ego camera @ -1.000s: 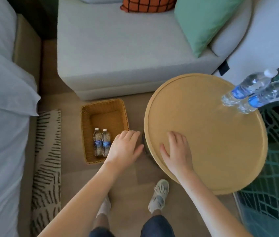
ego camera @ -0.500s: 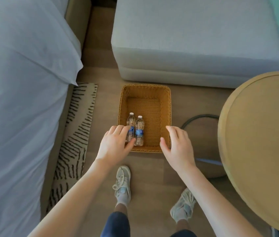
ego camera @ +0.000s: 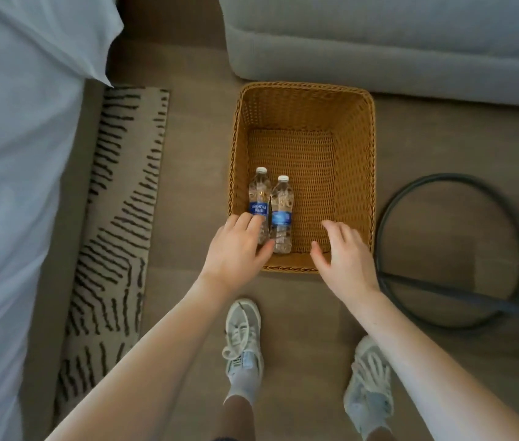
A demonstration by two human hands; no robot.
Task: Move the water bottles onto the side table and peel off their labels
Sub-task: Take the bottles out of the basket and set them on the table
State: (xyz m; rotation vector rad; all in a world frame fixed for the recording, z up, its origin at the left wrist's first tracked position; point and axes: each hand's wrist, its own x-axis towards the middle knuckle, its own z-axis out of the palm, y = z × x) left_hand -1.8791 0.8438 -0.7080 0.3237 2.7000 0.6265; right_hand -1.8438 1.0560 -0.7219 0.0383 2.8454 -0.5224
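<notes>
Two clear water bottles with blue labels lie side by side in the near left corner of a wicker basket [ego camera: 356,148] on the floor. The left bottle [ego camera: 259,198] has its lower part covered by my left hand [ego camera: 236,249], whose fingers are spread over it. The right bottle [ego camera: 281,214] lies just right of that hand, white cap pointing away. My right hand [ego camera: 344,249] hovers open over the basket's near right part, holding nothing. The side table's top is out of view.
The side table's dark ring base [ego camera: 449,249] rests on the wooden floor right of the basket. A grey sofa [ego camera: 379,43] stands behind it. A bed [ego camera: 13,154] and a striped rug [ego camera: 115,218] fill the left. My shoes [ego camera: 242,338] stand below.
The view has swung left and down from the table top to the basket. Both hands moved from the table's edge down over the basket; the left hand now covers the left bottle.
</notes>
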